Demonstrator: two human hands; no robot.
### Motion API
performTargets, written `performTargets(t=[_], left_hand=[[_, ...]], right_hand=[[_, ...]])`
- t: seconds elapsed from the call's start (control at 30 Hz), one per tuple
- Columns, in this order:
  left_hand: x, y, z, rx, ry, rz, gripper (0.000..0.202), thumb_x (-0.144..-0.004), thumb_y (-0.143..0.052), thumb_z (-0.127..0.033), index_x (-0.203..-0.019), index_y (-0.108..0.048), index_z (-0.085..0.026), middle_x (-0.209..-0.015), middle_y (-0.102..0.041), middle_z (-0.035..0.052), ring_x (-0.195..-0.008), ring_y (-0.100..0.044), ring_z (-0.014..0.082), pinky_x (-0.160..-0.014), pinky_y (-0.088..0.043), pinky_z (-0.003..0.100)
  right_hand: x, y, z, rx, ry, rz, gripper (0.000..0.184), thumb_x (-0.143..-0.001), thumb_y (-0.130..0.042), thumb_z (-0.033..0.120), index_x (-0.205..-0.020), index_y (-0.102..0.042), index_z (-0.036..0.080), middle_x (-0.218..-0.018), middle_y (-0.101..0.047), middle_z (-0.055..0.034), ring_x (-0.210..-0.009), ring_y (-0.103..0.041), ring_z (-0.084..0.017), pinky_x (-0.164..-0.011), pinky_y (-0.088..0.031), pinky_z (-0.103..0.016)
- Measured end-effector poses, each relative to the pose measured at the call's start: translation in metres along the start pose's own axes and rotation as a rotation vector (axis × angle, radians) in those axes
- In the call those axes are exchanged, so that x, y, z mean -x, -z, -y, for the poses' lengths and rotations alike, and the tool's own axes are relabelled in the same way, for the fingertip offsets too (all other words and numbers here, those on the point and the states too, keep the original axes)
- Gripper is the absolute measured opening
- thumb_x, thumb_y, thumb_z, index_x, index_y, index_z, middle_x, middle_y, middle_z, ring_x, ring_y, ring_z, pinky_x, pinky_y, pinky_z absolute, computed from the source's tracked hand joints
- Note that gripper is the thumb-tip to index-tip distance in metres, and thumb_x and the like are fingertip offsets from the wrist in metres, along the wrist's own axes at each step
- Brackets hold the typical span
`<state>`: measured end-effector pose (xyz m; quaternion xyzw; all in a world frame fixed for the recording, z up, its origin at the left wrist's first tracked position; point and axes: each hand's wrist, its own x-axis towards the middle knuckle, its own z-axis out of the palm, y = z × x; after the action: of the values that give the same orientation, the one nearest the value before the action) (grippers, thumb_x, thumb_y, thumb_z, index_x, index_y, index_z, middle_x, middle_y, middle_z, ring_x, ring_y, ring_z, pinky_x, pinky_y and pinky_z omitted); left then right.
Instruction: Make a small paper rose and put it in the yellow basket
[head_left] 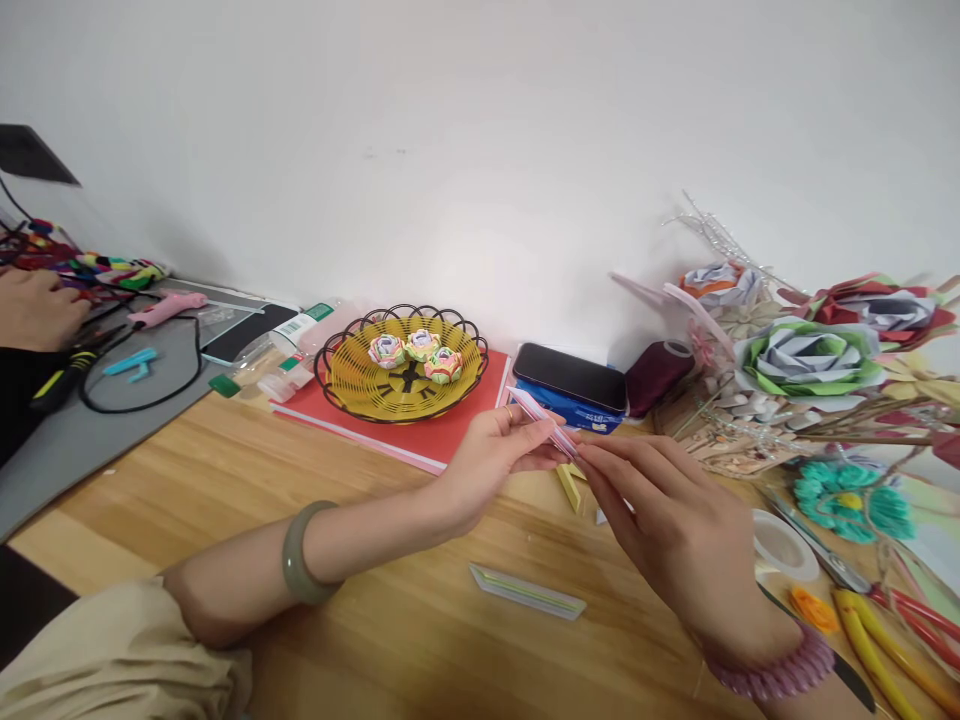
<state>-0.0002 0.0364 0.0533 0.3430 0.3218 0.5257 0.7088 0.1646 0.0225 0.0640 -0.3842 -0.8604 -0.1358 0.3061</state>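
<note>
My left hand (501, 452) and my right hand (660, 520) both pinch a narrow folded strip of pink and white paper (541, 420) above the wooden table (225, 480). The left hand's fingers close on the strip's middle and the right hand's fingertips close on its lower end. A green bangle (300, 552) is on my left wrist, a pink coil band (780, 672) on my right. Another folded paper strip (527, 592) lies flat on the table below my hands. A small yellow folded piece (570, 487) lies just under them.
A yellow and black wire basket (352, 385) holding three small paper roses sits on red card. Behind my hands a phone (570, 377) rests on a blue box. Large paper flowers (806, 360), tape (784, 545) and scissors (885, 600) crowd the right. Another person's hand (37, 308) and a glue gun (166, 306) are far left.
</note>
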Motion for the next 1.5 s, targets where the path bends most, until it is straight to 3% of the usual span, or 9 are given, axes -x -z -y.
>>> performTargets(t=[0.17,0.33,0.47,0.63,0.77,0.87,1.07,1.37,1.5], left_hand=[[-0.007,0.006,-0.001,-0.018,-0.031,-0.067,0.017,-0.075,-0.063,-0.026,-0.08,-0.066,-0.011,-0.082,-0.068,0.0084,-0.075,-0.063,0.0137,-0.075,-0.048,0.026],[-0.011,0.008,-0.003,-0.032,-0.047,-0.141,0.012,-0.076,-0.062,-0.021,-0.081,-0.065,-0.01,-0.081,-0.069,0.0089,-0.071,-0.063,0.0126,-0.071,-0.047,0.025],[-0.012,0.008,-0.004,-0.022,-0.05,-0.161,0.009,-0.077,-0.06,-0.018,-0.079,-0.064,-0.009,-0.081,-0.069,0.0091,-0.073,-0.063,0.0134,-0.074,-0.047,0.026],[-0.012,0.007,-0.005,-0.054,-0.049,-0.187,0.01,-0.079,-0.057,-0.016,-0.079,-0.064,-0.009,-0.08,-0.069,0.0091,-0.072,-0.063,0.0127,-0.072,-0.047,0.024],[-0.011,0.006,-0.001,-0.068,-0.041,-0.138,0.012,-0.077,-0.059,-0.019,-0.083,-0.065,-0.01,-0.081,-0.07,0.0085,-0.072,-0.063,0.0134,-0.074,-0.047,0.026],[-0.008,0.005,0.003,-0.074,-0.016,-0.059,0.017,-0.074,-0.064,-0.023,-0.085,-0.066,-0.01,-0.082,-0.07,0.0083,-0.075,-0.064,0.0152,-0.077,-0.047,0.029],[-0.002,0.001,0.004,-0.127,0.029,0.042,0.027,-0.066,-0.07,-0.032,-0.079,-0.066,-0.009,-0.077,-0.068,0.0067,-0.074,-0.061,0.0147,-0.081,-0.046,0.032],[-0.004,0.003,0.006,-0.166,0.03,0.092,0.035,-0.064,-0.071,-0.037,-0.082,-0.066,-0.009,-0.075,-0.066,0.0052,-0.073,-0.06,0.014,-0.08,-0.046,0.033],[-0.004,0.003,0.005,-0.182,0.011,0.113,0.034,-0.062,-0.072,-0.037,-0.08,-0.065,-0.009,-0.074,-0.065,0.0046,-0.072,-0.06,0.014,-0.078,-0.046,0.032]], right_hand=[[0.001,-0.001,-0.012,-0.074,-0.154,-0.031,0.021,-0.088,-0.049,0.027,-0.089,-0.067,0.017,-0.087,-0.07,-0.0075,-0.077,-0.064,-0.019,-0.066,-0.051,-0.029],[0.01,-0.024,-0.014,0.019,-0.266,0.305,0.022,-0.088,-0.046,0.031,-0.085,-0.065,0.02,-0.086,-0.068,-0.0044,-0.067,-0.064,-0.018,-0.051,-0.044,-0.026],[0.014,-0.04,-0.007,0.09,-0.287,0.388,0.018,-0.083,-0.05,0.027,-0.071,-0.061,0.02,-0.075,-0.066,-0.0035,-0.066,-0.063,-0.019,-0.042,-0.033,-0.024],[0.012,-0.034,-0.015,0.051,-0.365,0.313,0.018,-0.084,-0.048,0.024,-0.071,-0.06,0.021,-0.082,-0.067,-0.0024,-0.067,-0.064,-0.019,-0.046,-0.039,-0.025],[0.004,-0.014,-0.018,-0.1,-0.447,0.085,0.02,-0.087,-0.046,0.032,-0.083,-0.061,0.02,-0.085,-0.068,-0.0041,-0.065,-0.063,-0.017,-0.055,-0.047,-0.027],[-0.001,-0.003,-0.008,-0.275,-0.372,-0.06,0.011,-0.085,-0.053,0.029,-0.082,-0.06,0.021,-0.077,-0.067,-0.0016,-0.061,-0.06,-0.014,-0.057,-0.048,-0.026],[-0.001,-0.006,0.005,-0.339,-0.188,-0.074,0.008,-0.085,-0.054,0.02,-0.089,-0.06,0.02,-0.082,-0.067,-0.0041,-0.071,-0.063,-0.016,-0.063,-0.052,-0.028],[0.005,-0.014,-0.001,-0.187,-0.045,-0.147,0.014,-0.081,-0.058,0.01,-0.094,-0.063,0.014,-0.088,-0.064,-0.0086,-0.078,-0.062,-0.017,-0.069,-0.053,-0.029],[0.005,-0.013,-0.001,-0.277,-0.049,-0.115,0.016,-0.081,-0.058,0.009,-0.094,-0.064,0.015,-0.088,-0.062,-0.0078,-0.08,-0.06,-0.017,-0.069,-0.052,-0.03]])
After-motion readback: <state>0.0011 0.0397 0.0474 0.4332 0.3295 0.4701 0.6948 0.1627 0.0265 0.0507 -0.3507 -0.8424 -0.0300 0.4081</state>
